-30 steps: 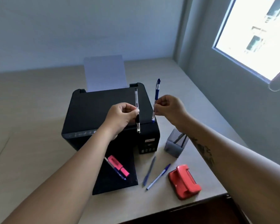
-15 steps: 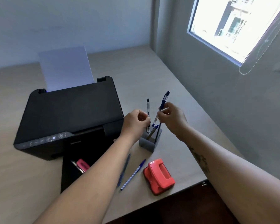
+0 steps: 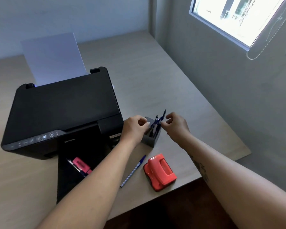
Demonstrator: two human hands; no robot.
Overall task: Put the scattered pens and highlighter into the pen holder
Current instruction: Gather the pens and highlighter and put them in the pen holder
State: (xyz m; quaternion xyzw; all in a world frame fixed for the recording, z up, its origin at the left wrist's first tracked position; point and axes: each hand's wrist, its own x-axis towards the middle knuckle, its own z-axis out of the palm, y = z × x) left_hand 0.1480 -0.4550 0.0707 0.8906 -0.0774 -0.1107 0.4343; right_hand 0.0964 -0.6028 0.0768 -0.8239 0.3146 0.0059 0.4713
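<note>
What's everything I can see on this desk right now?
Printer: one, black, left on the desk.
Paper sheet: one, white, upright in the printer's rear feed.
Pen holder: one, grey, right of printer, pens standing inside.
Highlighter: one, pink, on the printer's output tray, beside a pen.
Striped pen: one, blue-white, lying on the desk.
Hole punch: one, red, near front edge.
Window: one, bright, right wall.
Left hand, right hand: either side of the holder.
</note>
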